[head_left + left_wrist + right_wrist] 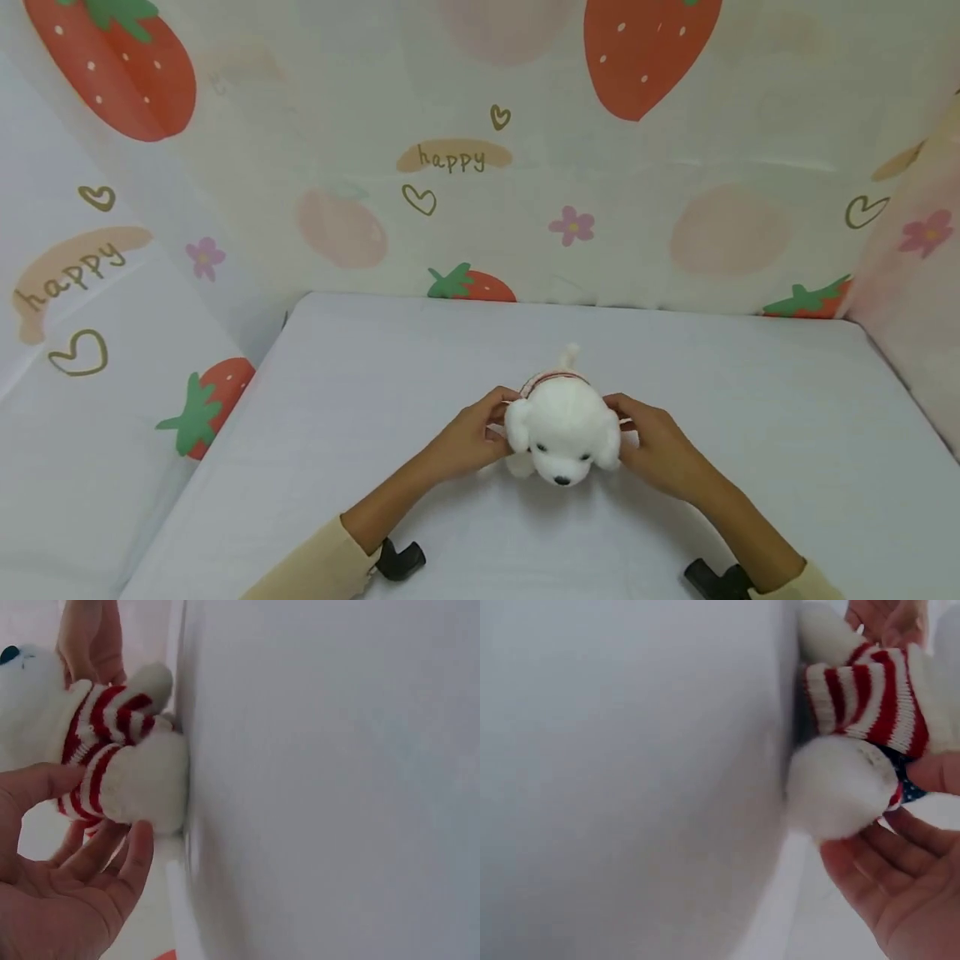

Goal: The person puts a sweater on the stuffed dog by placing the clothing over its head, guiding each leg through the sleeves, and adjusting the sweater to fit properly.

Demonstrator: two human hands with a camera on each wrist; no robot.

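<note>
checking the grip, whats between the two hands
In the head view, the white plush toy dog in a red-and-white striped knit sweater sits between the left hand and right hand, both touching it.

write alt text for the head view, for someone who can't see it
Two hands hold a white plush dog from either side on a white table, the left hand at one flank and the right hand at the other; the dog's face points toward the camera. Behind and beside the table hang pale curtains printed with strawberries, hearts, flowers and the word "happy".
</note>
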